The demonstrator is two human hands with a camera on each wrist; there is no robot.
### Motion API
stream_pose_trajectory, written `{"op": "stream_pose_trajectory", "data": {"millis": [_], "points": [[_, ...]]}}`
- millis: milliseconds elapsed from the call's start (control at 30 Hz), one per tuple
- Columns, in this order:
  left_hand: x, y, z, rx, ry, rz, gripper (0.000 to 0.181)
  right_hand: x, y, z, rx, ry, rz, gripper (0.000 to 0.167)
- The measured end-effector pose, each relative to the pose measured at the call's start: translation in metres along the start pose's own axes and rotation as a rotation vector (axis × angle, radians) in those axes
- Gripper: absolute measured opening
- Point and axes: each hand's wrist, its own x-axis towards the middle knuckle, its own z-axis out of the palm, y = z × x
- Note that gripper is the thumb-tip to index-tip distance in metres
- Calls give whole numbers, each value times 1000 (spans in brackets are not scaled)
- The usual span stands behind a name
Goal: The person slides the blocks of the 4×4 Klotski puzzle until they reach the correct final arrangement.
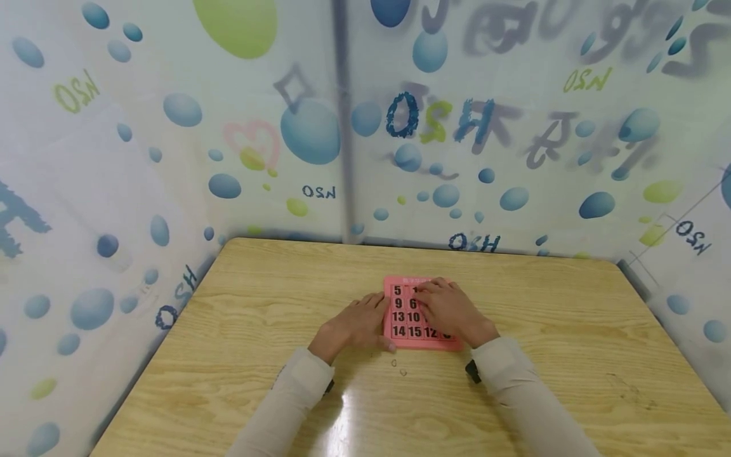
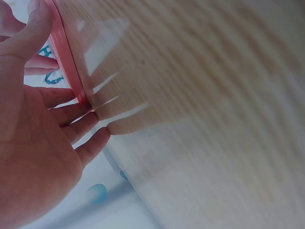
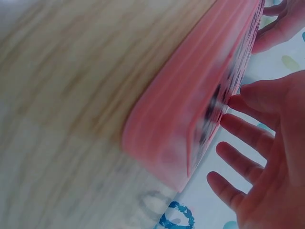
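Note:
A pink sliding number puzzle (image 1: 422, 343) lies flat on the wooden table, its black-numbered tiles set in rows within a frame. Along its left edge rests my left hand (image 1: 358, 325), fingers extended and thumb at the near left corner. The left wrist view shows that hand's fingertips (image 2: 97, 136) touching the tabletop beside the pink edge. My right hand (image 1: 454, 312) reaches over the puzzle from the right, its fingertips on the upper tiles. Several tiles on the right side are hidden beneath it. In the right wrist view, the right fingers (image 3: 245, 131) are spread and slightly bent above the puzzle face.
The light wooden table (image 1: 274, 285) extends around the puzzle on all sides. Behind it and at both sides hang white wall sheets (image 1: 257, 209) printed with blue and green drops and lettering. Dark bands (image 1: 473, 371) sit at both wrists under pale sleeves (image 1: 528, 393).

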Motion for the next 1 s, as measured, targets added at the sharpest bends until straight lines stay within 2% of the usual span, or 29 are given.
{"op": "stream_pose_trajectory", "data": {"millis": [500,700,1000], "points": [[0,1,0,-8,-6,-5,106,5,-5,3,-1,-18,4,35],[0,2,0,-19,-4,-10,106,-2,7,4,5,28,22,33],[-1,1,0,-11,11,-9,107,-16,28,0,-8,52,70,31]]}}
